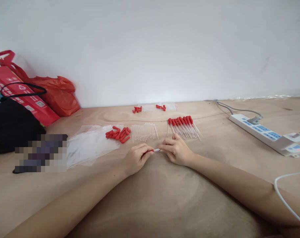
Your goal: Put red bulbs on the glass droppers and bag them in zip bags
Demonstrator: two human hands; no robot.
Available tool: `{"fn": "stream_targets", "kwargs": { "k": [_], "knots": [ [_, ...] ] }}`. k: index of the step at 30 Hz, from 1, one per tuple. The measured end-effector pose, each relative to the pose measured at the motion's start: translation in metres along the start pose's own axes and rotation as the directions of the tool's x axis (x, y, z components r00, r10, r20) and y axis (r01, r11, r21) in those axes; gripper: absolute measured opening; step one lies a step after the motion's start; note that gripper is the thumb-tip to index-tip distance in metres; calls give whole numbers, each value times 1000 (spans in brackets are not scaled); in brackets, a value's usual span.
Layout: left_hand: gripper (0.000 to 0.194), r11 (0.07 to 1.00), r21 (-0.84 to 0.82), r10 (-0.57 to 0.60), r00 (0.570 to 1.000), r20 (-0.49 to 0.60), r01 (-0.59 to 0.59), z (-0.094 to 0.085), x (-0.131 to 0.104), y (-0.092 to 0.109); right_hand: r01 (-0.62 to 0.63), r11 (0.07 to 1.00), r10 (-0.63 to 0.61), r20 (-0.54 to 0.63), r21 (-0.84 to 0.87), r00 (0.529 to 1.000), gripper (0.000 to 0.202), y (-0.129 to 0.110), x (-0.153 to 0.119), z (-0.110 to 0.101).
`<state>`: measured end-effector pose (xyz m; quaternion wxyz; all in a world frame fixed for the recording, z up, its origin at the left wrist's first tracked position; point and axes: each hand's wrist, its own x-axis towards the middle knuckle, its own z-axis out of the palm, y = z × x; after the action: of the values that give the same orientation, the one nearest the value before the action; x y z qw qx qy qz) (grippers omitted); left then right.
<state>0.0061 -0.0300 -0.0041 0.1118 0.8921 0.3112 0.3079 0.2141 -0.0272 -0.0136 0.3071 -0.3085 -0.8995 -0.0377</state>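
Between finger and thumb, my left hand (135,160) pinches a red rubber dropper bulb (151,150). My right hand (179,150) grips a thin clear glass dropper tube (157,150), whose near end meets the bulb's mouth; how far it sits inside I cannot tell. Just beyond my left hand lie a pile of loose red bulbs (118,133) and a row of bare glass tubes (143,131). Past my right hand, several droppers with bulbs fitted (183,126) lie side by side, red ends away from me.
Clear plastic bags (90,142) lie left of the bulbs. Near the wall are small bulbs (137,109) and a small bag (171,106). A white power strip (266,132) with cables stands right; red bags (58,94) and a black bag (16,122) stand left. A white cable (284,198) crosses my right forearm.
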Motion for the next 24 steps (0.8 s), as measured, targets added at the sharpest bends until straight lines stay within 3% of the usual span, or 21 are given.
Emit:
{"fn": "stream_targets", "kwargs": {
  "k": [8, 19, 24],
  "knots": [
    [15, 997, 45, 60, 998, 31, -61, 0, -1, 2, 63, 993, -63, -3, -101, 998, 24, -11, 3, 0],
    [16, 995, 29, 99, 994, 54, -100, 1, 0, 0, 5, 999, 2, 187, -35, 982, 27, -17, 9, 3],
    [19, 995, 54, 82, 997, 7, -83, -4, 2, -6, -7, 994, 30, 213, -107, 977, 26, -16, 15, -6]
  ]
}}
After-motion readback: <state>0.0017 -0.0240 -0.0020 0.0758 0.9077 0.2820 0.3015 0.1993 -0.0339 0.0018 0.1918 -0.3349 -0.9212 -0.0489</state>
